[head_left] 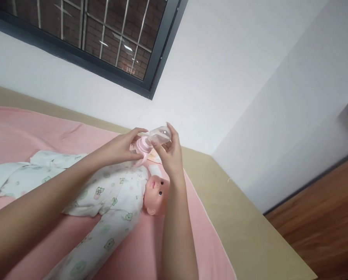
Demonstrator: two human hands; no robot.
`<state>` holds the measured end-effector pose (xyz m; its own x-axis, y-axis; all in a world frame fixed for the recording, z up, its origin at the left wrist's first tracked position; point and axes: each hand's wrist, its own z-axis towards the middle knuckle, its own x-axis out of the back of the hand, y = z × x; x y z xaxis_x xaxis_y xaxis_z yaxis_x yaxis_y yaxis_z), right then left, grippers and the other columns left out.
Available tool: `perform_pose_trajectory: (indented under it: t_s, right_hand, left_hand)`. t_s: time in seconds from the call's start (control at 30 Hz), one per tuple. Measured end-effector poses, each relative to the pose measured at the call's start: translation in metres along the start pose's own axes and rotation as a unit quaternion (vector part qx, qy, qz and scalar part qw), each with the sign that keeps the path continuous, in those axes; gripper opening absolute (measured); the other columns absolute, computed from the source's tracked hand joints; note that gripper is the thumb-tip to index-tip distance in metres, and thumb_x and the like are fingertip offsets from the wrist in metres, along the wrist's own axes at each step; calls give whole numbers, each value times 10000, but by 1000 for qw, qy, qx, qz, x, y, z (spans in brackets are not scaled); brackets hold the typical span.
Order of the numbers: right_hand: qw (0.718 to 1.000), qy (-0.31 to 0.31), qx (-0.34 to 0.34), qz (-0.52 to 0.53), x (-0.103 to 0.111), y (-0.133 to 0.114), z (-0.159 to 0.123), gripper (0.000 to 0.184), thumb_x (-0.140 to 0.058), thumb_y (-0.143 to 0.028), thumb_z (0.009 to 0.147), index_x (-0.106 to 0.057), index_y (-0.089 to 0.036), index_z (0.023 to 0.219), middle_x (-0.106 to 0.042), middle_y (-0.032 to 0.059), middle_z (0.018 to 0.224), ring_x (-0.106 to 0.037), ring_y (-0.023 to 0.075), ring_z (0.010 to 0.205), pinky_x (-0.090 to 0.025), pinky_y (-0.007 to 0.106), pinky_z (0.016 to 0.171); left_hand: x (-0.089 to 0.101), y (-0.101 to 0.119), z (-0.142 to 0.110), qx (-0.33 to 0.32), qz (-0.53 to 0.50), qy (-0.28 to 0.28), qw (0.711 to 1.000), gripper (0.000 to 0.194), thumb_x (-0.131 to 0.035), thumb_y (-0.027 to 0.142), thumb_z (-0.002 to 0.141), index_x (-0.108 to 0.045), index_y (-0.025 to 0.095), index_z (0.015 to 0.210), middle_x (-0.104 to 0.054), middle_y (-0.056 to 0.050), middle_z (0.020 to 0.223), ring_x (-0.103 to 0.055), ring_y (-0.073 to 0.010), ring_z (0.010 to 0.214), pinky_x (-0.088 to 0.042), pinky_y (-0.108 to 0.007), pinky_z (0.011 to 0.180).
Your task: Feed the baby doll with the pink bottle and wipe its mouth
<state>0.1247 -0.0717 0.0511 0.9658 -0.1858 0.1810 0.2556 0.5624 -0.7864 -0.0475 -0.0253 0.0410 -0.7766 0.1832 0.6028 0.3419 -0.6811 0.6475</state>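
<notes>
Over the chest and head of a baby doll, both hands hold a baby bottle (144,144) lying on a slant. My left hand (130,146) is closed round its pink ring and handle, thumb below and fingers above. Around the clear, rounded part (161,134) at the other end, the fingers and thumb of my right hand (171,151) are wrapped. The two parts meet or nearly touch; whether they are joined I cannot tell. The doll (155,190) lies on its back in a white suit (109,186) with a green print, its head partly behind my right forearm.
Under the doll a pink cloth (133,249) spreads over a pale tan tabletop (220,206). Something small and white (155,170) lies beside the doll's head. Behind are a white wall (191,97) and a dark-framed barred window (153,74). Brown wood (322,217) stands at the right.
</notes>
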Motion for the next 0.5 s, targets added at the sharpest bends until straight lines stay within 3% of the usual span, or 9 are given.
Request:
perform_pose_trajectory:
  t_s: [0.13, 0.23, 0.37, 0.5]
  right_hand:
    - [996, -66, -3, -58, -2, -1, -3, 678, -657, -412, 745, -376, -335, 1357, -468, 30, 1345, -499, 206, 1198, -414, 434, 1043]
    - [993, -94, -17, -65, -3, -2, -5, 737, -667, -387, 735, -324, -337, 1385, -486, 40, 1310, -518, 203, 1163, -438, 444, 1015]
    - [995, -80, -42, -37, -6, -4, -7, 956, -717, -380, 685, -141, -341, 1447, -510, 65, 1255, -553, 214, 1101, -498, 451, 931]
    - [998, -50, -35, -26, -5, -5, -7, 1022, -721, -371, 670, -63, -378, 1452, -452, 67, 1309, -579, 202, 1037, -538, 415, 858]
  left_hand:
    - [-1, 4, -2, -9, 2, -5, 1000, 684, -613, 387, 738, -330, 275, 1350, -628, -51, 1130, -614, -279, 979, -479, -339, 766]
    - [-1, 6, -2, -1, 3, 2, 1000, 793, -633, 397, 724, -243, 279, 1405, -639, -50, 1110, -614, -280, 981, -468, -350, 794]
    - [-2, 10, -4, 8, -5, 12, 1000, 897, -639, 403, 724, -129, 280, 1452, -638, -55, 1129, -599, -279, 1028, -455, -356, 832]
    - [-4, 13, -5, 6, 22, 27, 999, 899, -629, 499, 727, -148, 285, 1456, -630, -67, 1148, -590, -302, 1044, -455, -384, 840]
